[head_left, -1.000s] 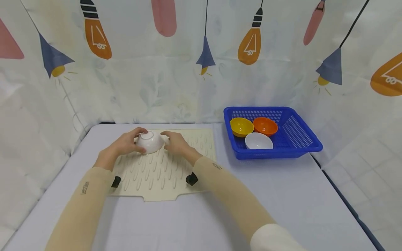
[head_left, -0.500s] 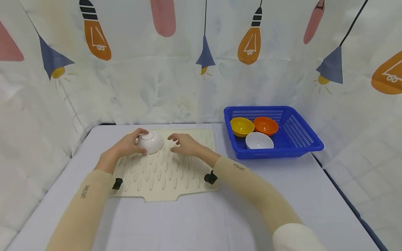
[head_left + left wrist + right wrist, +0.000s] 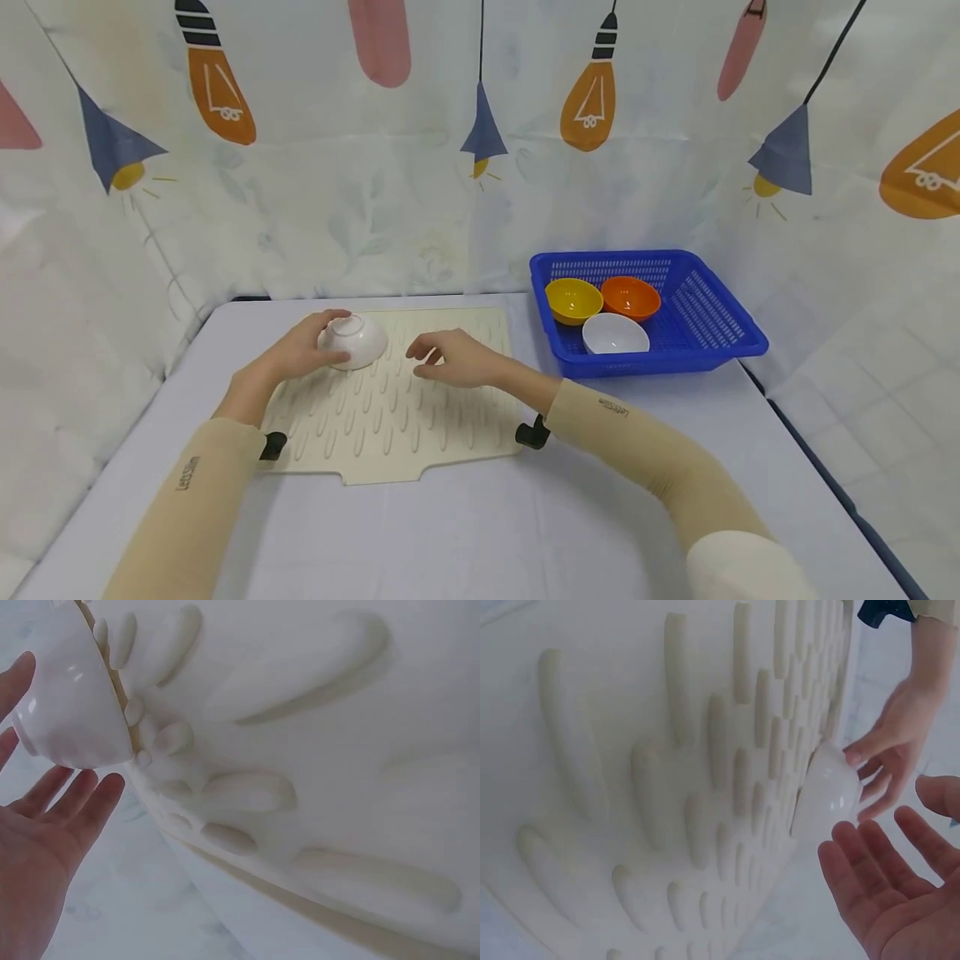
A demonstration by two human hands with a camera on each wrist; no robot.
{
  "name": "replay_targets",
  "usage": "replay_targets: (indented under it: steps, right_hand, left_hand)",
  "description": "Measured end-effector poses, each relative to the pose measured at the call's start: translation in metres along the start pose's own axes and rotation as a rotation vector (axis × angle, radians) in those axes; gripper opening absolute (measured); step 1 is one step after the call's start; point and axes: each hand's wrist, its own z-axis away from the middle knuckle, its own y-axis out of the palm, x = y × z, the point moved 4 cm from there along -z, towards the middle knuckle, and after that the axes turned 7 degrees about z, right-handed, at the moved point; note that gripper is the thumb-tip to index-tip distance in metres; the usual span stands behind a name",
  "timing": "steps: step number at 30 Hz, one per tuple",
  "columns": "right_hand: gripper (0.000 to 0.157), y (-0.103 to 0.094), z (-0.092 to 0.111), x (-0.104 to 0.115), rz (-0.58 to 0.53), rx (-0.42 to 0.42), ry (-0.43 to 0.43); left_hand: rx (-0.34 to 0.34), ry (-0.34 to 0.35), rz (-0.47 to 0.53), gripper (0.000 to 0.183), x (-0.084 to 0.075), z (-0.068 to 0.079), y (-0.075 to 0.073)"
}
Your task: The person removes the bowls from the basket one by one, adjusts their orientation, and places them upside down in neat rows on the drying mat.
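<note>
An upside-down white bowl [image 3: 355, 340] sits on the cream ribbed drying mat [image 3: 405, 417], toward its back left. My left hand [image 3: 302, 346] holds it from the left, thumb at the near side and fingers round the far side; in the left wrist view the bowl [image 3: 71, 686] rests rim-down beside the fingertips. To the right of the bowl, my right hand [image 3: 459, 358] hovers over the mat with loosely bent fingers and nothing in it. The right wrist view shows this hand [image 3: 892, 892] apart from the bowl [image 3: 829, 793].
A blue plastic basket [image 3: 720, 333] stands at the back right of the white-covered table [image 3: 480, 533]. Inside are a yellow bowl [image 3: 573, 302], an orange bowl [image 3: 631, 298] and another white bowl [image 3: 615, 334]. A printed curtain [image 3: 420, 217] hangs close behind.
My right hand has drawn away from the bowl to the right, its fingers relaxing. My left hand has stayed at the bowl, and the head view has shifted slightly.
</note>
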Motion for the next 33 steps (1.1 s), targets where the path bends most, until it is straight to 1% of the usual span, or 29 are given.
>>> replay_targets:
  steps: [5, 8, 10, 13, 15, 17, 21, 25, 31, 33]
  right_hand:
    - [0.029, -0.007, 0.014, -0.002, -0.002, 0.002, -0.001]
    - [0.028, -0.013, 0.022, -0.004, -0.005, -0.01, 0.007]
    - [0.027, -0.017, 0.028, -0.006, -0.011, -0.021, 0.016]
    - [0.026, -0.023, 0.036, -0.009, -0.025, -0.045, 0.025]
    - [0.025, -0.027, 0.041, -0.012, -0.039, -0.06, 0.027]
    - [0.024, -0.03, 0.045, -0.015, -0.048, -0.073, 0.027]
    - [0.024, -0.037, 0.051, -0.02, -0.063, -0.086, 0.032]
    - [0.025, -0.047, 0.058, -0.024, -0.088, -0.087, 0.056]
    - [0.027, -0.06, 0.069, -0.029, -0.145, -0.081, 0.126]
    - [0.027, -0.064, 0.073, -0.03, -0.157, -0.092, 0.145]
  left_hand:
    - [-0.021, 0.005, 0.014, 0.07, -0.001, 0.003, -0.001]
    - [-0.032, -0.018, 0.007, 0.068, 0.0, 0.006, -0.002]
    - [-0.057, -0.048, -0.003, 0.067, 0.001, 0.009, -0.004]
    - [-0.122, -0.113, -0.001, 0.064, 0.004, 0.014, -0.01]
    - [-0.159, -0.162, 0.013, 0.063, 0.006, 0.018, -0.015]
    - [-0.182, -0.214, 0.039, 0.063, 0.008, 0.024, -0.018]
    - [-0.175, -0.302, 0.101, 0.068, 0.013, 0.035, -0.019]
    - [-0.158, -0.384, 0.177, 0.073, 0.017, 0.044, -0.019]
    - [-0.153, -0.497, 0.282, 0.082, 0.025, 0.058, -0.021]
    - [-0.124, -0.543, 0.325, 0.087, 0.026, 0.062, -0.021]
